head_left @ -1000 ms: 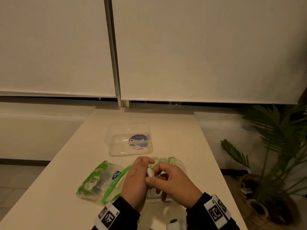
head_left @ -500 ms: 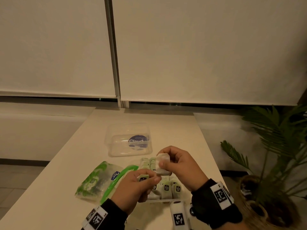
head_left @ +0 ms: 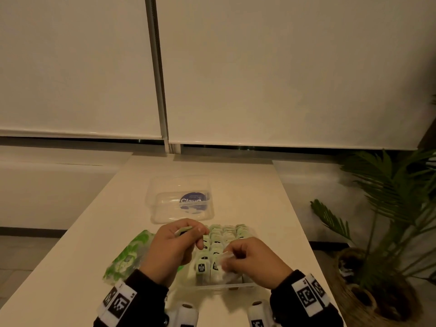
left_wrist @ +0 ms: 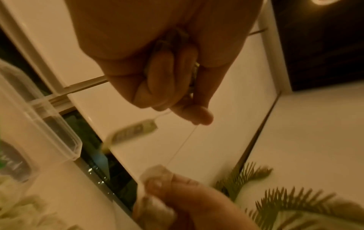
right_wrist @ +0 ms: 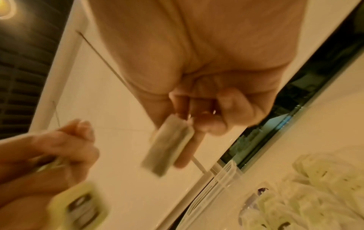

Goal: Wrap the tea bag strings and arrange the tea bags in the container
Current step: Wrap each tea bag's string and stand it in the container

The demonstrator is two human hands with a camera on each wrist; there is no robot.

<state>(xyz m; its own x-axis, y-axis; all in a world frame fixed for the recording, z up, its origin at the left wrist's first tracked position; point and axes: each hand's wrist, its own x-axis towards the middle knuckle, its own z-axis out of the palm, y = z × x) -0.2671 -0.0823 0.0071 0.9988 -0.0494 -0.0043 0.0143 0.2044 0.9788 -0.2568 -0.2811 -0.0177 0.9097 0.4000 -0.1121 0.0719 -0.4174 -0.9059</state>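
Step in hand: winding the string of one tea bag, by my reading; the string [left_wrist: 182,144] runs taut between the two hands, so the wrap looks begun and not finished
Right hand: the right hand [head_left: 253,259] has its fingers curled and pinches the tea bag [right_wrist: 167,147] by its upper end; the bag hangs below the fingertips, tilted, over the near end of the container
Left hand: the left hand [head_left: 175,249] is closed, fingers curled round the string near the paper tag [left_wrist: 133,132]; the tag dangles just under the fingertips in the left wrist view; in the head view a pale green sliver shows between thumb and forefinger, probably that tag
Tea bag relative to hands: held by the right hand alone; joined to the left hand only through the string; the two hands are near each other, not touching
Container: the clear container [head_left: 224,286] lies on the table [head_left: 254,185] directly under and beyond the hands; rows of wrapped tea bags [head_left: 224,234] stand in it, tags up
Next move, as I judge it: carry the string round the bag in close turns, keeping it taut so no loop slips; then tuck the tag and stand the bag in the near row, where room seems left
Elsewhere: a clear lid [head_left: 181,199] with a dark round label lies further up the table; a green-printed pouch [head_left: 129,256] lies left of the left hand
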